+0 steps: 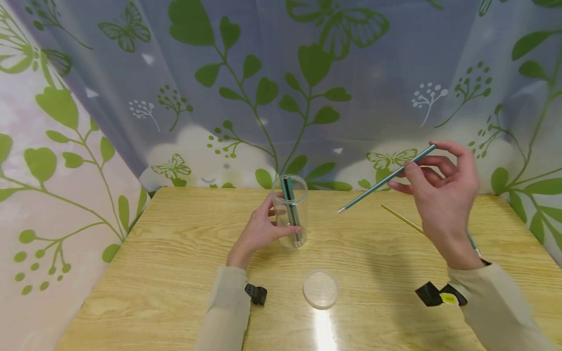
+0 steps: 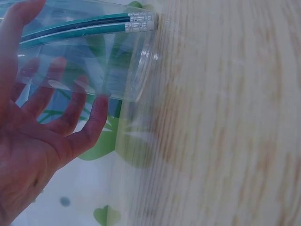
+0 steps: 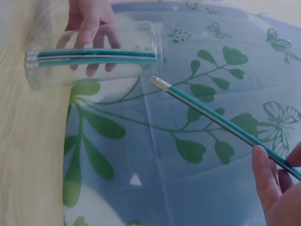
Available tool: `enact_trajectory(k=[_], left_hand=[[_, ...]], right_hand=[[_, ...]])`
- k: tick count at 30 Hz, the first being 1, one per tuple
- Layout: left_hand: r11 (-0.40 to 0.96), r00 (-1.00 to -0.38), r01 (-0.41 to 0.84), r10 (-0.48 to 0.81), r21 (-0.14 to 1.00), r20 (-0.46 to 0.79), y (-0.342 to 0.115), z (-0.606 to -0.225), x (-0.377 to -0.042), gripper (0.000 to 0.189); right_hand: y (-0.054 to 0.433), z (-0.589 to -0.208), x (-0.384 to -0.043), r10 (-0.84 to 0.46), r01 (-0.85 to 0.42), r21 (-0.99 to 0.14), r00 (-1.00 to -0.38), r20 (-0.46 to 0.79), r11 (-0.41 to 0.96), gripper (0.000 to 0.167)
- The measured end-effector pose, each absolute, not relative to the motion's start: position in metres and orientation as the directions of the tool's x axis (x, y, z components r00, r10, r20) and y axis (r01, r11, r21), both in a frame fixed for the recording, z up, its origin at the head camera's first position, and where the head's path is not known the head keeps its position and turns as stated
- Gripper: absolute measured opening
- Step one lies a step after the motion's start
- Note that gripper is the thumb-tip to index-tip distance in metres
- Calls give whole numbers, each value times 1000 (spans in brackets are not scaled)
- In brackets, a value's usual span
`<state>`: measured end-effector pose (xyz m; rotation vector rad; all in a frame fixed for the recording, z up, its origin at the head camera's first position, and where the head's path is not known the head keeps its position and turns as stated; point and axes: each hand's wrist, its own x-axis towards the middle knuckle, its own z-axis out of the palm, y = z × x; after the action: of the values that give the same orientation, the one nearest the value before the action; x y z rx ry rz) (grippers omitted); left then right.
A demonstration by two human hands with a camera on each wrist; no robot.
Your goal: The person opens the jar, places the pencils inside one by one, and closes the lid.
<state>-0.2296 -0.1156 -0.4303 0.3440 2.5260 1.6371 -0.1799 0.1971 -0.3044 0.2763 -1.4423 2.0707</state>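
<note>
A clear plastic jar stands upright on the wooden table near its back edge. Several teal pencils lean together inside it, their metal eraser ends at the bottom. My left hand grips the jar from the left, thumb across the front and fingers behind. Up to the right, my right hand pinches another teal pencil between thumb and fingers. That pencil slants down to the left, and its eraser end points toward the jar, short of the rim in the right wrist view.
A round clear lid lies on the table in front of the jar. Under the right hand lie a yellow pencil and a teal pencil, both partly hidden. Leaf-patterned cloth hangs behind the table.
</note>
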Motion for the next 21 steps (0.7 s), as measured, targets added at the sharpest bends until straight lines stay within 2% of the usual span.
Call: enact_trajectory(k=[21], left_hand=[[388,-964,142,265,911,37,-116,-431,-231,84]], right_hand=[[156,-285,-198,310,-613,-732,-787,533,-299,45]])
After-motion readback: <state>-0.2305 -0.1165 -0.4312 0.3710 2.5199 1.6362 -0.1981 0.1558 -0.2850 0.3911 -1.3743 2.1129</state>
